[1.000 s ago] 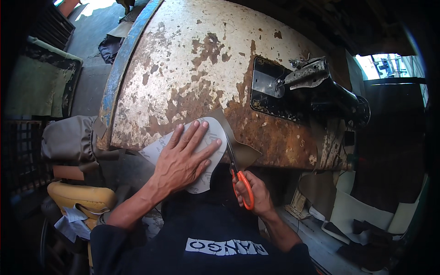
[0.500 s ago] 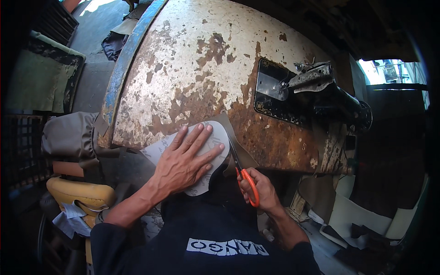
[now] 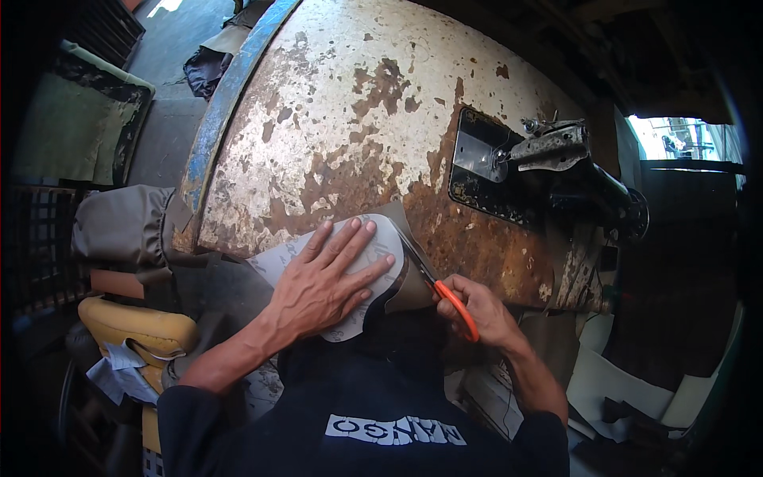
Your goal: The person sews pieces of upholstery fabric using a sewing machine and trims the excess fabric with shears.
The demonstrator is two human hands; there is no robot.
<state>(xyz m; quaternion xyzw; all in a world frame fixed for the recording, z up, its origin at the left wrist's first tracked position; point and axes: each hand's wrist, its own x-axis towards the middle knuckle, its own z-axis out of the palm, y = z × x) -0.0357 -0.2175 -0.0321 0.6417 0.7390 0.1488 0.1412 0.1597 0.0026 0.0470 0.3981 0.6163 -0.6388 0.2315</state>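
Observation:
My left hand (image 3: 324,270) lies flat with fingers spread on a pale, printed paper-like pattern piece (image 3: 385,235) with a rounded end. Under that piece shows brown-grey sheet material (image 3: 412,291), sticking out past its right side. In my right hand (image 3: 478,308) are scissors with orange handles (image 3: 456,307). Their dark blades point up and to the left, along the rounded edge of the pale piece and over the brown-grey sheet. Both layers rest partly on the near edge of a worn table (image 3: 334,191) and hang over toward my body.
On the table's right side stands a black sewing machine (image 3: 572,171) with a metal plate. At the left are a grey-brown covered cushion (image 3: 127,221) and a yellow padded seat (image 3: 139,327) with cloth on it. Pale sheet scraps (image 3: 616,381) lie at the lower right.
My right hand with the scissors has moved right and slightly up, and the blades now slant more to the left. The left hand has stayed nearly in place on the pale piece.

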